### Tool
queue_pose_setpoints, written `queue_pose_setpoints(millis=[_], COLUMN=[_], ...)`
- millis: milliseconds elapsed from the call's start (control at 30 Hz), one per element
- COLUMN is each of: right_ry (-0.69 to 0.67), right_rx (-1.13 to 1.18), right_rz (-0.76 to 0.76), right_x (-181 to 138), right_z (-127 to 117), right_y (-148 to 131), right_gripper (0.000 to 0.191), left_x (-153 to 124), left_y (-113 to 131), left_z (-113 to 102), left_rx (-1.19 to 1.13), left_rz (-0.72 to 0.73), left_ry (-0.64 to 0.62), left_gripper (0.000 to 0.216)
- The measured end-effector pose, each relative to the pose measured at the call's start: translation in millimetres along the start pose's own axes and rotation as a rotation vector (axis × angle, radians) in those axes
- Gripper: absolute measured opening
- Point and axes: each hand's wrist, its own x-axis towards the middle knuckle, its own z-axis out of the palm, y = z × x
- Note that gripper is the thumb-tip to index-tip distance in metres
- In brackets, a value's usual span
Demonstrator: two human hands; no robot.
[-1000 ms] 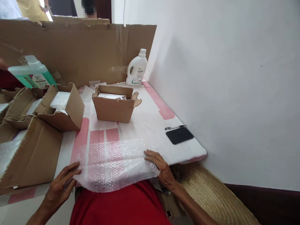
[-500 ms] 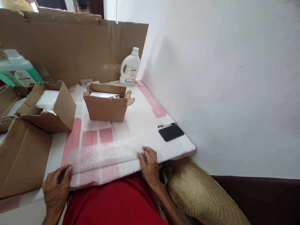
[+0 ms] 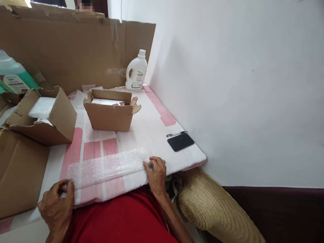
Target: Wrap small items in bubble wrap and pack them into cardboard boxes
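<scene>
A long strip of clear bubble wrap (image 3: 108, 166) lies flat along the front of the table, which has a pink and white cover (image 3: 141, 135). My left hand (image 3: 58, 204) pinches its near left corner between thumb and forefinger. At the right end, my right hand (image 3: 155, 173) has thumb and fingers closed on the other near corner. Beyond the strip stands a small open cardboard box (image 3: 110, 116) with white flat pieces inside.
Further cardboard boxes (image 3: 62, 118) stand at the left, one holding a bubble-wrapped item (image 3: 43, 107). Behind are a green jug (image 3: 17, 76), a white bottle (image 3: 136, 72) and a tall cardboard panel (image 3: 76, 50). A black phone (image 3: 181, 141) and a pen (image 3: 174, 134) lie by the wall. A rolled woven mat (image 3: 210, 202) is at the right.
The whole view has shifted slightly, so things appear further left. Both hands stay at the strip's ends, and the bubble wrap lies in nearly the same place on the table.
</scene>
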Motion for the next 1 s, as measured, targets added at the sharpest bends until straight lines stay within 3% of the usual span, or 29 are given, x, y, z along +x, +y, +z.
queue_pose_setpoints(millis=[100, 167, 233, 300, 367, 433, 600, 667, 700, 767, 833, 900, 1000], right_ry=[-0.001, -0.007, -0.013, -0.01, 0.0, 0.006, 0.138, 0.174, 0.127, -0.106, -0.362, -0.495, -0.503], right_rx=[-0.015, -0.027, -0.039, -0.055, -0.069, -0.075, -0.036, -0.003, 0.017, 0.039, 0.011, -0.038, -0.088], right_rz=[0.019, 0.033, 0.039, 0.043, 0.05, 0.051, 0.036, -0.107, -0.253, -0.581, -0.757, -0.719, -0.561], right_x=[3, 4, 4, 5, 6, 8, 7, -1, -6, -16, -23, -24, -17], right_z=[0, 0, 0, 0, 0, -2, -6, -1, 4, 15, 24, 27, 17], right_y=[-2, -4, -6, -7, -7, -7, -25, -46, -59, -83, -97, -95, -62], right_gripper=[0.023, 0.02, 0.018, 0.017, 0.016, 0.017, 0.011, 0.028, 0.038, 0.054, 0.066, 0.078, 0.09], left_x=[4, 3, 0, -7, -15, -24, -35, -36, -35, -33, -30, -28, -29], left_y=[3, 5, 11, 21, 33, 43, 47, 41, 38, 31, 27, 27, 36], left_z=[-3, -5, -3, 1, 9, 17, 32, 36, 38, 42, 46, 47, 41], left_rx=[-0.043, -0.055, -0.056, -0.093, -0.161, -0.174, -0.1, -0.093, -0.094, -0.12, -0.133, -0.103, -0.054], left_rz=[-0.061, -0.031, 0.117, 0.37, 0.632, 0.794, 0.823, 0.804, 0.804, 0.856, 0.916, 0.916, 0.831], left_ry=[-0.042, 0.012, 0.139, 0.189, 0.081, -0.059, -0.147, -0.168, -0.171, -0.154, -0.141, -0.156, -0.18], left_gripper=[0.046, 0.05, 0.053, 0.05, 0.05, 0.056, 0.07, 0.07, 0.071, 0.074, 0.08, 0.082, 0.079])
